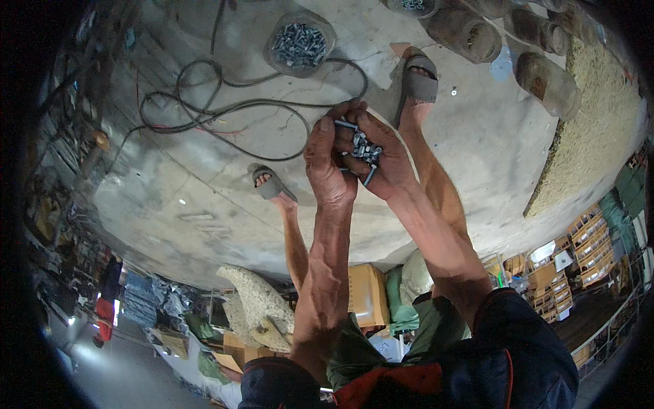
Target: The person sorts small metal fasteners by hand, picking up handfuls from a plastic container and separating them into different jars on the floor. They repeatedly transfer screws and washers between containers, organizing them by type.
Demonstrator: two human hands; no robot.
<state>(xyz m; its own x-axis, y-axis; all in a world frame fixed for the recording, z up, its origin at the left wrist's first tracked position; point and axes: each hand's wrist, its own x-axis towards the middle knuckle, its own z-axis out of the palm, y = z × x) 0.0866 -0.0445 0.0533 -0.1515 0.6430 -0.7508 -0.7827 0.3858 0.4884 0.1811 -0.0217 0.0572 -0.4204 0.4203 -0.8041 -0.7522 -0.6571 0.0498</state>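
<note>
My left hand [327, 158] and my right hand [391, 153] are close together above the concrete floor. A small heap of metal bolts and nuts [366, 149] lies in my cupped right palm. The curled fingers of my left hand reach into the heap. One long bolt [346, 124] sits by my left thumb and fingertips, and another bolt [370, 175] lies at the heel of my right palm. Beyond my hands, a clear plastic tub [330, 38] full of bolts stands on the floor. Some of the fingers are hidden behind the hardware.
A looped black cable [245, 104] lies on the floor at left. Several plastic jars [546, 84] lie at upper right, near a rough tan board [587, 128]. A washer [453, 92] is by my right foot. Cardboard boxes [369, 296] and sacks stand behind. A person in red [104, 317] is far left.
</note>
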